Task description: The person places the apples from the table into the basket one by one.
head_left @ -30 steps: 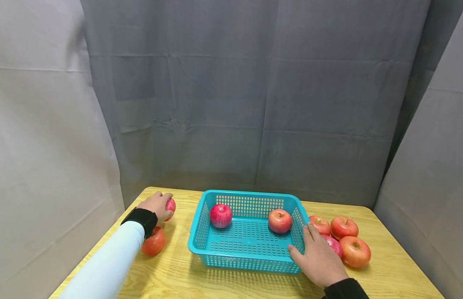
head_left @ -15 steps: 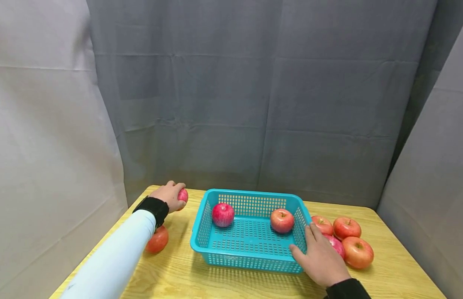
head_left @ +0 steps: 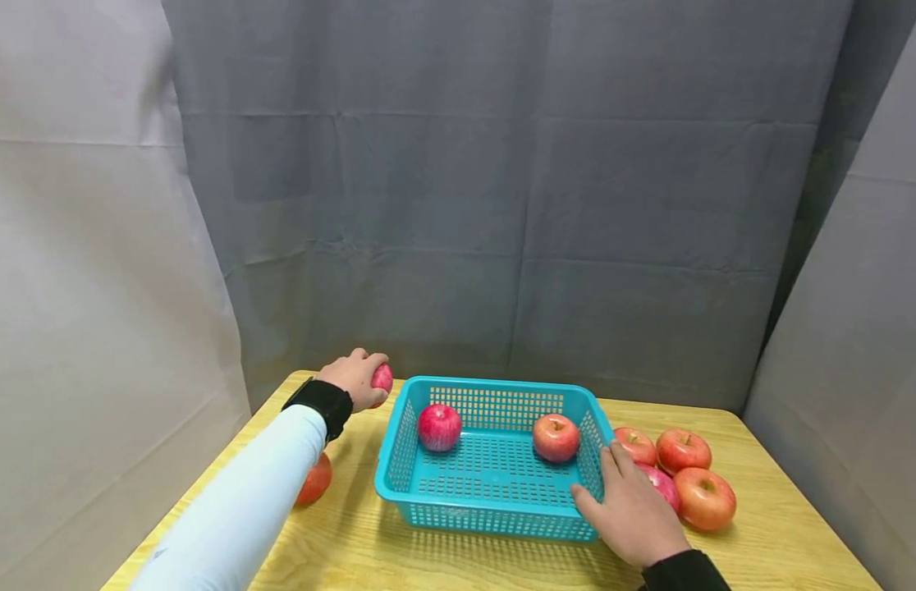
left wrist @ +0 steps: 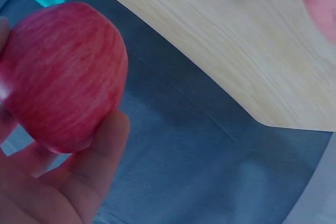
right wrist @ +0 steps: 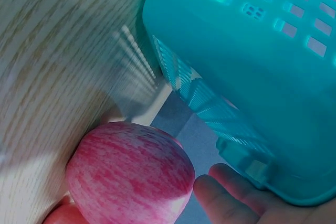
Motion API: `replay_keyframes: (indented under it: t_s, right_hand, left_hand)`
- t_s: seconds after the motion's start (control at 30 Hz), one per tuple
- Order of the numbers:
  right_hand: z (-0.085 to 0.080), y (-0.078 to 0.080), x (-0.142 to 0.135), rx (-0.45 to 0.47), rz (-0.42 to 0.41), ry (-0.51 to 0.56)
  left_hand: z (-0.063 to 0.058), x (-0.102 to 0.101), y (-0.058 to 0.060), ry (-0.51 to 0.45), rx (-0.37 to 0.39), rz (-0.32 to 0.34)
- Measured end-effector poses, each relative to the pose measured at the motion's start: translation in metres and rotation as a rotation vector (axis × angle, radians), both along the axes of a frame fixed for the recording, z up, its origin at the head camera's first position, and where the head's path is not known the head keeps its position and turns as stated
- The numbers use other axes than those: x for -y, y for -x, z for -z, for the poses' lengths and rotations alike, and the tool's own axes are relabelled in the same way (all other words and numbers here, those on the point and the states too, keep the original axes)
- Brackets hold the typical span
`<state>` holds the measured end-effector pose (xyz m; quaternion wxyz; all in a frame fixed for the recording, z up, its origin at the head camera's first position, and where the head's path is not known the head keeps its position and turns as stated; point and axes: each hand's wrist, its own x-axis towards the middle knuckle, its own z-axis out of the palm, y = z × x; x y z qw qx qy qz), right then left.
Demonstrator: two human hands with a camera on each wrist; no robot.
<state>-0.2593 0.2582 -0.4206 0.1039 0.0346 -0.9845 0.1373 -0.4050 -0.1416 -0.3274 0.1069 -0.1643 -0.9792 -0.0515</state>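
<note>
My left hand (head_left: 352, 380) holds a deep red apple (head_left: 382, 377) above the table's back left part. The left wrist view shows its fingers (left wrist: 107, 145) curled under that apple (left wrist: 68, 77). A turquoise plastic basket (head_left: 495, 507) stands at the middle, with a dark red apple (head_left: 439, 428) at its left and a lighter red apple (head_left: 556, 437) at its right. My right hand (head_left: 638, 509) grips the basket's right rim near the front corner, thumb inside. In the right wrist view its fingers (right wrist: 210, 195) lie outside the wall, beside a pink-red apple (right wrist: 131, 174).
Several apples (head_left: 705, 498) are grouped right of the basket. Another red apple (head_left: 315, 480) lies on the left, partly behind the left forearm. The wooden table (head_left: 790, 525) ends before a grey cloth (head_left: 428, 205), with pale cloths on both sides.
My left hand has carried the apple up and to the right, toward the basket. My right hand stays on the rim, and the basket has not shifted on the table.
</note>
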Motion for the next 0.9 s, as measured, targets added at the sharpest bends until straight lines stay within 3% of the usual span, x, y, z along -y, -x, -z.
replay_keyframes:
  t_s: [0.33,0.9]
  right_hand:
    - [0.003,0.002,-0.001,-0.011,0.005,-0.002]
    - [0.003,0.002,0.005,-0.029,0.016,0.003]
  left_hand:
    - [-0.002,-0.022,0.008,0.015,-0.003,0.019]
    - [-0.007,-0.066,0.002,0.023,-0.021,0.107]
